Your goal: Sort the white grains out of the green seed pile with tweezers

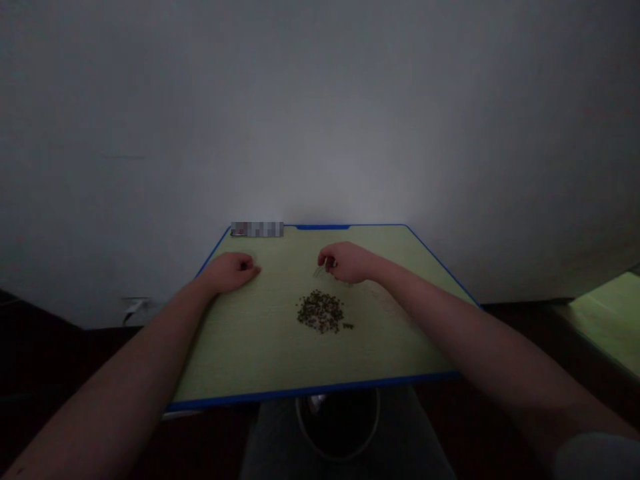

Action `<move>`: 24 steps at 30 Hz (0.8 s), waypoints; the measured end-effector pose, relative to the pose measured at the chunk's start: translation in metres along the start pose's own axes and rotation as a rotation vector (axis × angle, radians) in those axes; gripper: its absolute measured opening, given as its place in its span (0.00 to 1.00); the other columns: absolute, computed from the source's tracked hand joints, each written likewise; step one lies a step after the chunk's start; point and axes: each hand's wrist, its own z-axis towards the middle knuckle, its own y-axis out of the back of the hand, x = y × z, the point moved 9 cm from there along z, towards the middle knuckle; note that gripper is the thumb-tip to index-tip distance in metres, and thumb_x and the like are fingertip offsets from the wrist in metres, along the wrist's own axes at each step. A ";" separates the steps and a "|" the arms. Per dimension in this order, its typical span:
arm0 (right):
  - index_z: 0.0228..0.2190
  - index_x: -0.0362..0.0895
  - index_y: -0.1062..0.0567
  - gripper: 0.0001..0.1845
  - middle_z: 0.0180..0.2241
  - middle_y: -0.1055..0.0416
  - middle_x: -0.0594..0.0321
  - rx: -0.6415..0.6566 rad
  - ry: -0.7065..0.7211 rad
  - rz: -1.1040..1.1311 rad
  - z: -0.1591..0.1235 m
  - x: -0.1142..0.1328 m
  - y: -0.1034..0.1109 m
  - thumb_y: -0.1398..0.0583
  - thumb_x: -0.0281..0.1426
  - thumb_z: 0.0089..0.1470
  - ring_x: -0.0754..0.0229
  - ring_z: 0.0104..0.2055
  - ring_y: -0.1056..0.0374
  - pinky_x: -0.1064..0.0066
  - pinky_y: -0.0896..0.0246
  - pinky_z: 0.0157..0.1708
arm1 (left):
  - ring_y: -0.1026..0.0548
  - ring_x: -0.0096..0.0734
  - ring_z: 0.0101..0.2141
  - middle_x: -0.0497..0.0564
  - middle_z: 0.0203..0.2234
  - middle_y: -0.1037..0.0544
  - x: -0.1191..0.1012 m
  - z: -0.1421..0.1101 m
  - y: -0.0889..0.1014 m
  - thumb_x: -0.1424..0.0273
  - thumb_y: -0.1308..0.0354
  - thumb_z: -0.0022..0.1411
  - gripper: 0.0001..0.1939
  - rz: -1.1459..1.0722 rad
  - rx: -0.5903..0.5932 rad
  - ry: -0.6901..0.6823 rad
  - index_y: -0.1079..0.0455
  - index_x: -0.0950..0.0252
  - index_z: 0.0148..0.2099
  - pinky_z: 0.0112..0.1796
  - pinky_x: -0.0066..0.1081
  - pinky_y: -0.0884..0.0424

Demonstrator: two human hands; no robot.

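Note:
A pile of small dark green grains [321,311] lies on a light green table top [260,347] with a blue edge. My right hand [345,261] rests just beyond the pile, fingers curled around a small pale object [320,270] that looks like tweezers. My left hand [234,271] lies on the table to the left, loosely closed into a fist, with nothing visible in it. A few grains lie apart at the pile's right edge.
A grey wall [320,120] stands right behind the table. Below the table's near edge sits a round dark container with a pale rim [340,427]. Another green table [607,320] shows at the far right. The room is dim.

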 end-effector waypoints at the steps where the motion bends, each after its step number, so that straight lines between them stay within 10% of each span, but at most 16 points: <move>1: 0.43 0.42 0.22 0.19 0.37 0.21 0.58 0.017 0.009 0.008 0.000 0.000 -0.001 0.40 0.20 0.47 0.59 0.36 0.27 0.72 0.39 0.36 | 0.34 0.31 0.24 0.48 0.20 0.31 0.001 0.000 -0.001 0.51 0.53 0.57 0.20 0.002 0.000 0.002 0.37 0.61 0.25 0.27 0.32 0.43; 12: 0.42 0.45 0.19 0.17 0.38 0.20 0.59 0.100 0.178 -0.054 -0.032 -0.008 0.017 0.42 0.22 0.53 0.58 0.39 0.27 0.71 0.39 0.39 | 0.33 0.32 0.25 0.48 0.20 0.31 -0.001 0.001 0.000 0.51 0.52 0.57 0.20 0.003 -0.003 0.023 0.37 0.61 0.25 0.28 0.32 0.43; 24: 0.41 0.49 0.19 0.18 0.40 0.20 0.61 0.213 0.286 -0.121 -0.020 -0.006 -0.018 0.42 0.21 0.54 0.58 0.42 0.27 0.69 0.40 0.43 | 0.34 0.31 0.24 0.49 0.20 0.30 -0.002 0.000 0.000 0.51 0.52 0.57 0.20 0.005 -0.004 0.016 0.36 0.62 0.24 0.28 0.32 0.42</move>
